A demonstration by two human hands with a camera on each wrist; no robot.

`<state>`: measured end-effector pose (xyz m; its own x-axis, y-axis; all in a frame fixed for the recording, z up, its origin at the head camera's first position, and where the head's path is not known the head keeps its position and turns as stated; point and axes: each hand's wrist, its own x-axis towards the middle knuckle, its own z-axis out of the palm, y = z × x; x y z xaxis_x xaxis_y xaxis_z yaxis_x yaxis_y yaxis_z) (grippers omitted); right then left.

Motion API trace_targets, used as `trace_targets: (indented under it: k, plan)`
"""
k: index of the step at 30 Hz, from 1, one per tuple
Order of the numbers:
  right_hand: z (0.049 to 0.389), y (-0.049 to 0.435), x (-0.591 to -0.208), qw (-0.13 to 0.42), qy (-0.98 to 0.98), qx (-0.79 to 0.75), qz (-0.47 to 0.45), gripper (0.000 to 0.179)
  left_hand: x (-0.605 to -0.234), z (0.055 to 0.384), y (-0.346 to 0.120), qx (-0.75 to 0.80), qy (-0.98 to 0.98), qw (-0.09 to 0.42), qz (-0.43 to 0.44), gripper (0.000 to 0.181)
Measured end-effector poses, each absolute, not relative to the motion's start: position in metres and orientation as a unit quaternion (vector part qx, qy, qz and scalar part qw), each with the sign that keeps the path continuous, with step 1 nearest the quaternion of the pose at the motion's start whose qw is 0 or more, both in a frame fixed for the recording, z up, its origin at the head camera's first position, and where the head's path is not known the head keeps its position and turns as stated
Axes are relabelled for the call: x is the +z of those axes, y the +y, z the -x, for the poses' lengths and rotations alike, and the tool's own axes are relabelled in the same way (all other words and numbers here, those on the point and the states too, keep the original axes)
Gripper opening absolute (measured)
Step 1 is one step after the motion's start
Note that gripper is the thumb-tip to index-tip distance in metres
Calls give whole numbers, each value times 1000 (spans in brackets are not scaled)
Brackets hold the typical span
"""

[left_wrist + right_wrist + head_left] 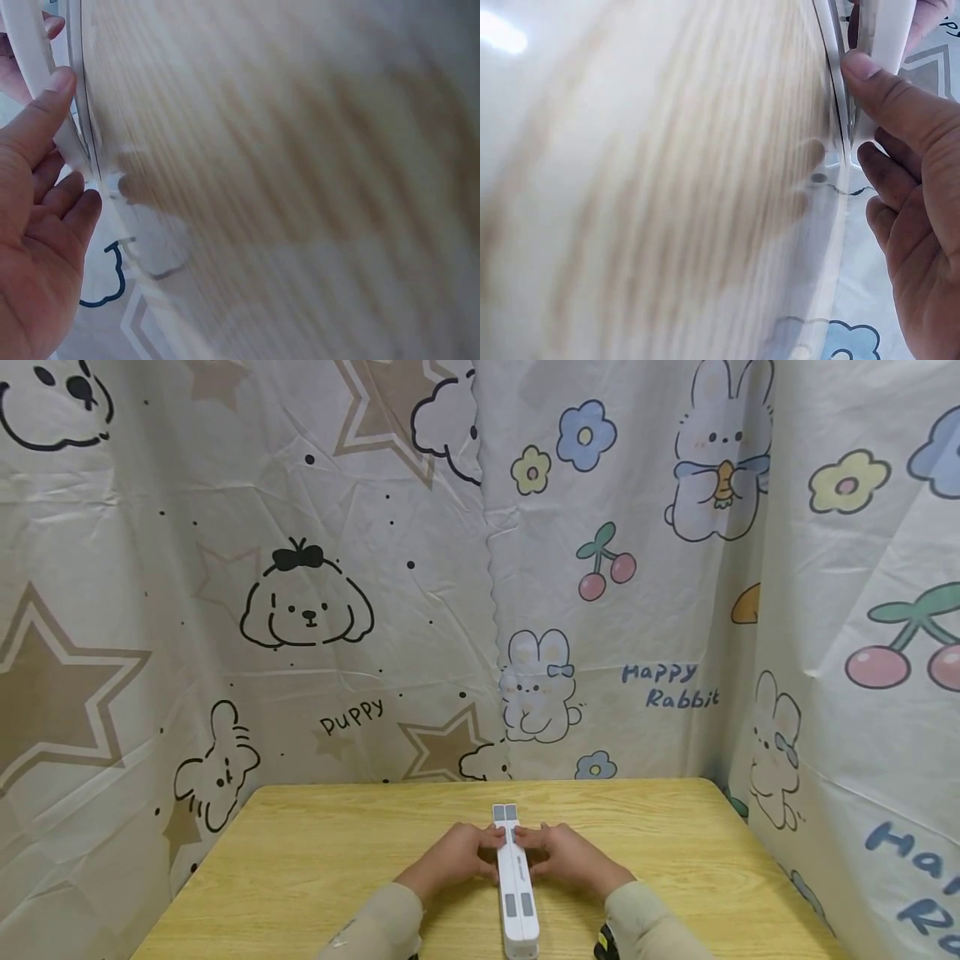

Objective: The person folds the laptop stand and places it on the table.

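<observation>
A long white folded laptop stand (514,870) with grey pads near both ends lies lengthwise on the wooden table, pointing away from me. My left hand (457,853) grips its left side, with fingertips on the top face and the thumb low along the edge. From the opposite side my right hand (568,858) holds it the same way, level with the left. In the left wrist view the thumb (46,112) presses the white bar (30,52). The right wrist view has the right thumb (885,86) against the stand's side (885,37), other fingers bent beneath.
The light wooden table (337,835) spreads around the stand on both sides. Behind it and at the sides hangs a cream curtain (435,610) printed with puppies, rabbits and stars. A black and yellow device (606,942) shows at the right sleeve.
</observation>
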<state>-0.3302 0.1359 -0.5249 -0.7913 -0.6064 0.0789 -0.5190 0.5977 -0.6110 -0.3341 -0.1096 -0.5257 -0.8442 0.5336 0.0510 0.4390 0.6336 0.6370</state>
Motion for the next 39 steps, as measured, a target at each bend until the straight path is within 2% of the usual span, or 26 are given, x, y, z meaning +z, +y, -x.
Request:
trace_targets:
  k: [7,39]
  plan:
    - [331,138,-529,58,897,-293,325,62,-527,335,-107,288,908,43,-300,55]
    - [326,136,-522,24,901,-212,378,62,-520,328,-105,220,923,36,-314,52]
